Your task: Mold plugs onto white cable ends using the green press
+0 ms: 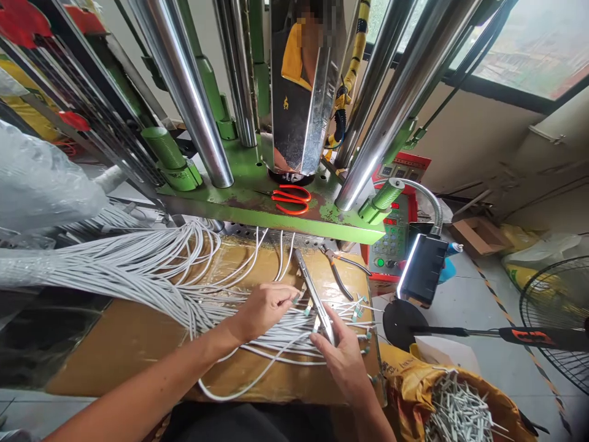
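Note:
My right hand (343, 356) grips the lower end of a long, narrow metal bar (313, 291), which slants away from me over the table. Small green-and-metal connectors (307, 310) stick out along the bar's left side. Beside the bar, my left hand (269, 310) is closed in a pinch, with a green connector (296, 299) at its fingertips. White cables (276, 353) run beneath both hands, and several end in green connectors (359, 309) at the right. Just beyond the bar lie dark-handled cutting pliers (338, 270).
A green press plate (221, 199) with steel columns stands ahead, carrying red-handled scissors (292, 199). Bundled white cables (151, 285) spread over the brown table (110, 350). At right are a lit lamp (422, 269), a fan (556, 319) and a yellow sack (405, 383) of white scraps.

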The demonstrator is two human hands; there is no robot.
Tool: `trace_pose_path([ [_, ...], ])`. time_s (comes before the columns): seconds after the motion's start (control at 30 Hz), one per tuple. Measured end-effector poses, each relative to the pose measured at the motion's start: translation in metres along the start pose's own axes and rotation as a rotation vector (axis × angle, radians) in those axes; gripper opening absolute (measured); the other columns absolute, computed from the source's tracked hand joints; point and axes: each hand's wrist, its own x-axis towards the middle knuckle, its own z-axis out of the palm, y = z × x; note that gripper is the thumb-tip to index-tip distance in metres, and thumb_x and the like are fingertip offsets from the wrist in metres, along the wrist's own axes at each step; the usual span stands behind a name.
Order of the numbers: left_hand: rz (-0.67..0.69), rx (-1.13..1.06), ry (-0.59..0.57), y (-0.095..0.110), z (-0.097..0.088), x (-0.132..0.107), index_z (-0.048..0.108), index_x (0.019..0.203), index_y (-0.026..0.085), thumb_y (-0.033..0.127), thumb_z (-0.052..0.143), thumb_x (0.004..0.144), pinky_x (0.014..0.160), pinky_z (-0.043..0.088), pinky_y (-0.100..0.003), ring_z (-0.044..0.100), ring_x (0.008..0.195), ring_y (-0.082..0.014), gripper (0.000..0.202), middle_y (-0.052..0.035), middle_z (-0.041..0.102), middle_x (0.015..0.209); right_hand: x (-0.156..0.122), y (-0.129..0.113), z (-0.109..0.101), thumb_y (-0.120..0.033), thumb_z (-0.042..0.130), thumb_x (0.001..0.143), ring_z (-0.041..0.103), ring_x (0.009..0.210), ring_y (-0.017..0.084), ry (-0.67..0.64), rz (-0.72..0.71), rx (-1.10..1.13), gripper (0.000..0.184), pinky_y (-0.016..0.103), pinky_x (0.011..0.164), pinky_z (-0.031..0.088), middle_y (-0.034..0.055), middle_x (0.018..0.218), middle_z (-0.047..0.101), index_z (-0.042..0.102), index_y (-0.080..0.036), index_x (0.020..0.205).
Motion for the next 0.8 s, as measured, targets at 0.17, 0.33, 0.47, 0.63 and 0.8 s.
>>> trace_pose_path([
  [0.17,0.200,0.186,0.003,-0.006,0.007,-0.006,0.070,0.100,0.015,0.002,0.046,0.082,0.078,0.057,-0.030,0.069,0.086,-0.0181,0.033,-0.0071,0.075,0.095,0.000,0.002,-0.001,-0.035,0.068,0.077,0.049,0.127,0.029,0.010,-0.033,0.006,0.062,0.043,0.110,0.035,0.0099,0.136,0.056,0.053,-0.016,0.134],
  [0.33,0.295,0.315,0.003,-0.008,0.008,-0.010,0.066,0.108,0.013,0.003,0.043,0.086,0.081,0.058,-0.033,0.069,0.091,-0.0198,0.034,-0.0097,0.073,0.102,0.001,0.003,-0.002,-0.035,0.068,0.078,0.049,0.128,0.028,-0.013,-0.032,0.005,0.063,0.042,0.111,0.034,0.0096,0.137,0.056,0.051,-0.017,0.136],
  [0.47,0.235,0.236,0.029,-0.011,0.013,-0.009,0.067,0.102,0.015,0.005,0.044,0.087,0.083,0.057,-0.031,0.070,0.091,-0.0186,0.029,-0.0081,0.074,0.099,0.003,0.002,-0.003,-0.036,0.067,0.080,0.051,0.126,0.027,-0.050,-0.073,0.002,0.062,0.041,0.110,0.036,0.0091,0.133,0.059,0.051,-0.017,0.136],
  [0.63,-0.242,-0.073,0.222,0.000,0.019,-0.004,0.059,0.110,0.018,0.020,0.063,0.083,0.072,0.057,-0.024,0.070,0.077,-0.0145,0.027,-0.0027,0.073,0.087,0.004,0.002,-0.001,-0.039,0.070,0.078,0.054,0.122,0.029,-0.020,-0.067,0.058,0.061,0.041,0.105,0.041,0.0096,0.131,0.061,0.055,-0.017,0.132],
  [0.8,-0.390,-0.346,0.336,0.012,0.000,0.003,0.063,0.103,0.015,0.031,0.065,0.083,0.065,0.057,-0.024,0.069,0.066,-0.0141,0.026,-0.0024,0.072,0.078,0.005,0.008,-0.002,-0.038,0.070,0.078,0.053,0.123,0.027,-0.018,-0.092,0.060,0.061,0.041,0.108,0.037,0.0085,0.132,0.060,0.054,-0.018,0.133],
])
